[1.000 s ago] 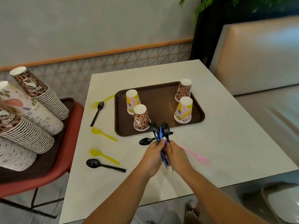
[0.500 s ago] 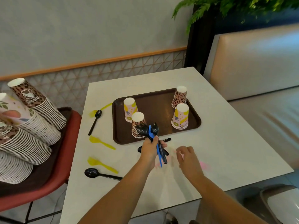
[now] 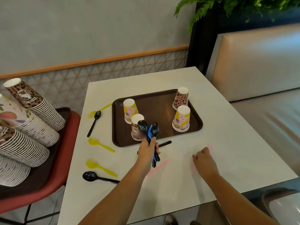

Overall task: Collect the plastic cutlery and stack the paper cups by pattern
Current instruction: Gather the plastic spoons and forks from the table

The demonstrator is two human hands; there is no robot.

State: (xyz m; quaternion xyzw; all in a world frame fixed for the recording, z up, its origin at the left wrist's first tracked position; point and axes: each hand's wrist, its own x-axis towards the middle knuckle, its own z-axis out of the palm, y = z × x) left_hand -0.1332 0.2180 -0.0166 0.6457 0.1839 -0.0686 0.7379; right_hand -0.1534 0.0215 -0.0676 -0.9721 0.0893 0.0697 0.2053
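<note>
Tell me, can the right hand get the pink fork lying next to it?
Probably yes. The right hand hangs right over the pale pink fork, holds nothing, and the table around it looks bare.

Soft, even indoor light, fairly bright. Mild glare on the brown tray (image 3: pixel 162 109) centre; faint shadows under the cups. Wide-angle bend at the edges: wall trim curves. Right hand (image 3: pixel 203 161) motion-blurred; pink cutlery (image 3: pixel 158 167) on the table (image 3: pixel 227 143) smeared, washed out. Bench (image 3: pixel 259 62) at right soft.
</note>
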